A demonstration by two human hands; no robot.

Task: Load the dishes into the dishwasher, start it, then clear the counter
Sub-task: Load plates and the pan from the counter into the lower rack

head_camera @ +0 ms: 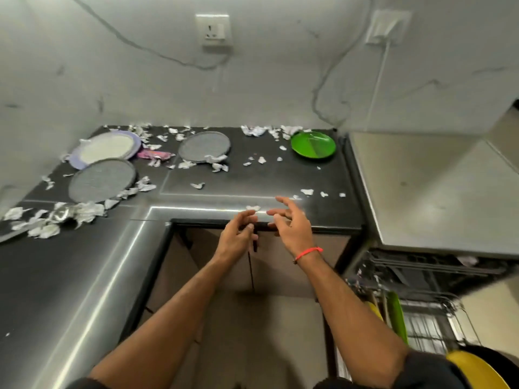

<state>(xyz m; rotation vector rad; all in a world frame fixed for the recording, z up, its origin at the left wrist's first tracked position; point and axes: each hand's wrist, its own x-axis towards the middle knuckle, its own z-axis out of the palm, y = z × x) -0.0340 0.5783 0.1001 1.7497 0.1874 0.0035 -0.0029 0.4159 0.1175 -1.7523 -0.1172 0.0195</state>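
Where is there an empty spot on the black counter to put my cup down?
The middle of the counter, between the gray plate and the green plate, has only a few paper scraps. The near left stretch is also bare. The left side is crowded with plates and crumpled paper.

A pale grey marble-look wall [280,88] with dark veins fills the upper half of the frame. A white socket plate [214,29] sits at top centre, and a second plate [386,28] at upper right carries a plug with a white cord [377,88] hanging down. At lower centre, brown cabinet doors [269,265] stand above a beige floor [261,341]. Light glints along the dark ledge edge across the middle.
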